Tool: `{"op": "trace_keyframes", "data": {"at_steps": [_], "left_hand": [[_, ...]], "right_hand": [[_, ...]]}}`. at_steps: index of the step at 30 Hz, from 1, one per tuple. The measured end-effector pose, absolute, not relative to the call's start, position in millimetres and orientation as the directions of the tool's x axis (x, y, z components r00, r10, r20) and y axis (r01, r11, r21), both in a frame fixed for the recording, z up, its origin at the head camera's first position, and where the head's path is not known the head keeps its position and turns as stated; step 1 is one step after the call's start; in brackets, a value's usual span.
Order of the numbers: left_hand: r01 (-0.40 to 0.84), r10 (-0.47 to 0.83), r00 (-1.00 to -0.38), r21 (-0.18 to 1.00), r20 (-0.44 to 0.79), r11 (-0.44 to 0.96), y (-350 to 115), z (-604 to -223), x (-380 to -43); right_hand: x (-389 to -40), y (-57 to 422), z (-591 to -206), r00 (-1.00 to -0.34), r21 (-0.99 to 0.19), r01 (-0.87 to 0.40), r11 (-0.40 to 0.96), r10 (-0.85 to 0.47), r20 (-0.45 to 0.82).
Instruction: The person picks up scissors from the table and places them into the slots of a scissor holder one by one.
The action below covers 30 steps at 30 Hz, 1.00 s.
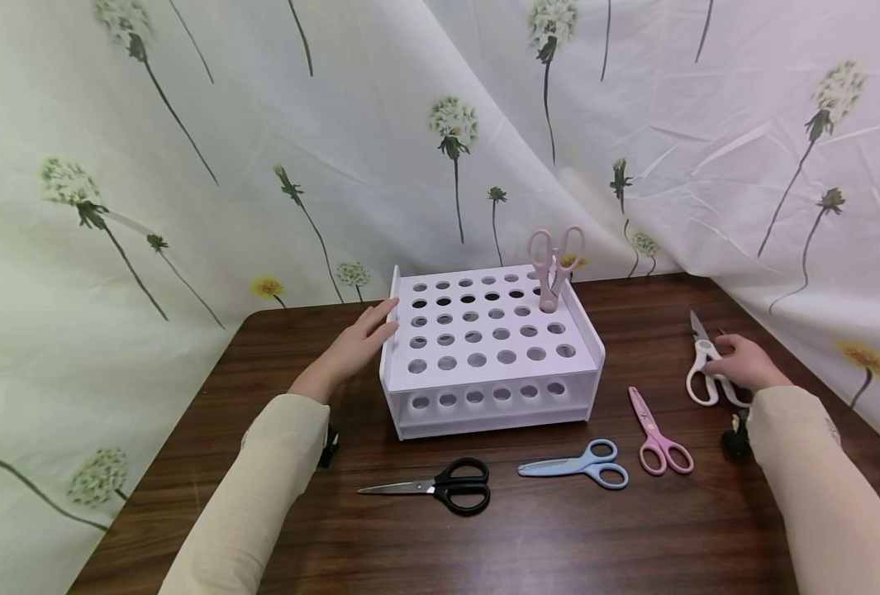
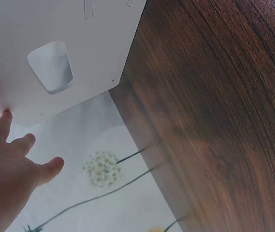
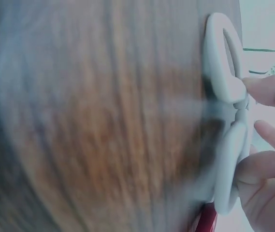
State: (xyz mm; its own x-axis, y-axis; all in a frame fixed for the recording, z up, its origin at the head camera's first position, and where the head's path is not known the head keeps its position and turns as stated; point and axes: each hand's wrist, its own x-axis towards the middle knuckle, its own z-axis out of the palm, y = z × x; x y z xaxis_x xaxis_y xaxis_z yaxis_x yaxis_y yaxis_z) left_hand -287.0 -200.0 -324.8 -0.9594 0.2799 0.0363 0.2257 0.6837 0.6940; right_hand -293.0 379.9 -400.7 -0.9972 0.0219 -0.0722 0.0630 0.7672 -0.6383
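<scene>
A white rack [image 1: 402, 376] with rows of round holes stands on the table. My left hand [image 1: 352, 351] rests its fingertips on the rack's left side; in the left wrist view the hand [image 2: 11, 164] shows spread fingers by that panel. Pale pink scissors [image 1: 547, 293] stand handles up in a hole near the rack's back right. At the far right, my right hand [image 1: 748, 364] pinches white-handled scissors [image 1: 700, 364], their blades pointing away from me. The right wrist view has thumb and fingers at the two white handle loops [image 3: 226, 164].
In front of the rack lie black-handled scissors [image 1: 458, 487], blue scissors [image 1: 577, 464] and pink scissors [image 1: 657, 438] on the dark wooden table [image 1: 544, 545]. Something red [image 3: 207, 217] shows below the white handles. A flower-print curtain [image 1: 380, 165] hangs behind the table.
</scene>
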Motion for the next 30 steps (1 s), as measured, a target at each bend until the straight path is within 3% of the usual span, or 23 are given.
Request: {"op": "trace_keyframes", "data": {"at_steps": [11,20,30], "left_hand": [[0.222,0.282,-0.959,0.696,0.030,0.683,-199.8,-324.0,-285.9],[0.223,0.282,-0.959,0.698,0.032,0.680,-198.8,-322.3,-285.6],[0.220,0.278,-0.960,0.693,0.028,0.687,-199.0,-322.7,-285.5]], "right_hand": [[-291.8,377.2,-400.3,-1.000,-0.714,0.024,0.700,0.008,-0.025],[-294.2,373.9,-395.7,-0.999,-0.838,0.048,0.543,0.046,-0.027],[-299.0,369.3,-391.1,-0.999,-0.889,0.030,0.457,0.046,-0.011]]}}
